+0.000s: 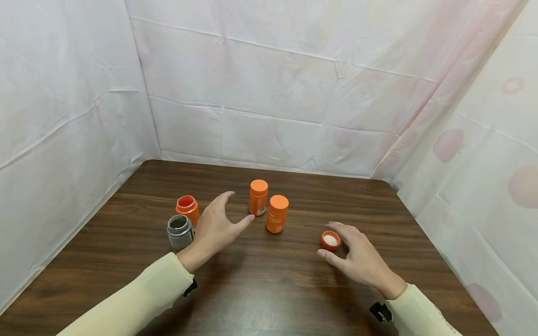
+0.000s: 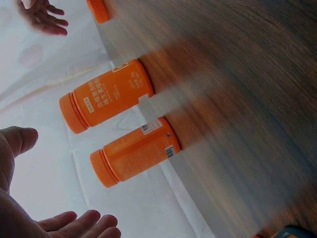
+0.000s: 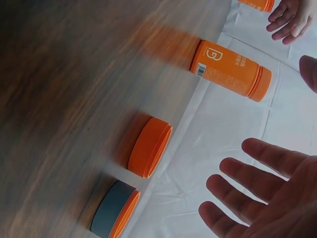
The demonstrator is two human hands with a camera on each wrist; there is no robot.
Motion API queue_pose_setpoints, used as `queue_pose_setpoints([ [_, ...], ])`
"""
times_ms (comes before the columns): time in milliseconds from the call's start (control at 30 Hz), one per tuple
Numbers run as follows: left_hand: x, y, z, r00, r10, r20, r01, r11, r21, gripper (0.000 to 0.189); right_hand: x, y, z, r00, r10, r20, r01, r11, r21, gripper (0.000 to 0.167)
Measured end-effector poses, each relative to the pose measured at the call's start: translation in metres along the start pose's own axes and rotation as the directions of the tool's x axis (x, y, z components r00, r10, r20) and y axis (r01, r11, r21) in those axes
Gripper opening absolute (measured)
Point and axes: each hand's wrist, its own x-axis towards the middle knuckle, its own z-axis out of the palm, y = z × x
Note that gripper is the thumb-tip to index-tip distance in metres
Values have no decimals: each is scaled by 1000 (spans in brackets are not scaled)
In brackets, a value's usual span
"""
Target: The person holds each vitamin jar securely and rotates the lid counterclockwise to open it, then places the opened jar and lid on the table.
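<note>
My left hand (image 1: 215,227) hovers with thumb and fingers spread, just left of two capped orange bottles (image 1: 258,201) standing upright on the table; the nearer orange bottle (image 1: 276,219) shows white print. Left of that hand, an uncapped orange bottle (image 1: 191,213) and an uncapped grey bottle (image 1: 180,239) stand close together, partly overlapped by the hand and wrist. On the right, my right hand (image 1: 359,256) holds nothing, its thumb and fingers parted around an upturned orange cap (image 1: 330,240) with a white lining. Beside it, in the right wrist view, lies a grey cap (image 3: 112,210), mostly hidden by the hand in the head view.
The dark wooden table (image 1: 277,284) is bordered at the back and sides by pale hanging sheets (image 1: 269,93). Both capped bottles stand between the two hands, toward the back.
</note>
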Motion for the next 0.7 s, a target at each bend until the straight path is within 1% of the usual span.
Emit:
queue_pose_setpoints([
  [167,2,-1,6,1000,-12,28,12,1000,-1,80,-1,-3,3,1000,-21,1,21,1000,-8,75],
  [333,5,-4,13,999,-32,37,32,999,-5,79,-4,-7,5,999,-38,4,38,999,-13,73],
  [700,12,-9,24,992,-107,72,111,993,-48,77,-6,-14,11,993,-116,-11,116,993,-17,73],
])
